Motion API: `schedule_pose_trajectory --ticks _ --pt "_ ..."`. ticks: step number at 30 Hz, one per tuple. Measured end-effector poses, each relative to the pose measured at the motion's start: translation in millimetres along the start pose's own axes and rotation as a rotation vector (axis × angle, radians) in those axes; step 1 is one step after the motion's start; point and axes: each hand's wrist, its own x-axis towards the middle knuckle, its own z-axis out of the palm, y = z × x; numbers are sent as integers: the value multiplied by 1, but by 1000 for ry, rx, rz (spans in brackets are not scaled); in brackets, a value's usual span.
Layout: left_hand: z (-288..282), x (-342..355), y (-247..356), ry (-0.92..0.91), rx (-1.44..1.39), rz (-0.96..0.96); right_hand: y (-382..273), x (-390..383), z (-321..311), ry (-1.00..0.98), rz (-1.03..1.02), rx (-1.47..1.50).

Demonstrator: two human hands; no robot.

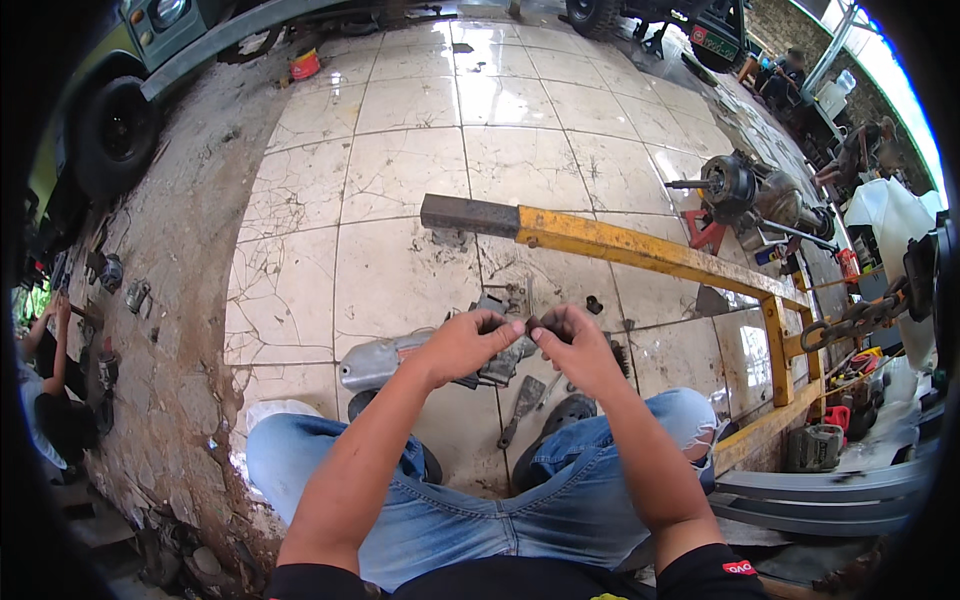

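Over at the far left, a person's bare arm (62, 320) shows beside dark machine parts; further in, a black tyre (118, 135) stands under a vehicle on the rough ground; a red-and-yellow tin (304, 64) sits by the upper left edge of the tiled floor (400, 170); down toward that floor's lower left corner lies a grey metal housing (368, 366), partly behind the left forearm; and here's the left hand (468, 345), fingers curled, thumb tip up against a small dark piece (533, 323), though I can't tell whether it grips; below, a flat scraper (522, 400) lies on the tiles between the shoes; the piece itself is up between both hands, above the floor, too small to identify; the right hand (578, 348) has it pinched between thumb and forefinger; beyond, a yellow steel beam (640, 257) slants across toward the floor's right edge; near that edge, a round dark drum (730, 185) sits by a red stand (705, 232); far right, a rusty chain (858, 315) hangs from a hook.
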Motion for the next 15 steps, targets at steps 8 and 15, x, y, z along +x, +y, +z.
schedule_pose_trajectory --ticks 8,15 --pt "0 -18 13 -9 -63 -121 12 -4 18 110 -280 -281" --pt "6 -6 -13 -5 -66 -114 13 -4 22 164 -38 -174"
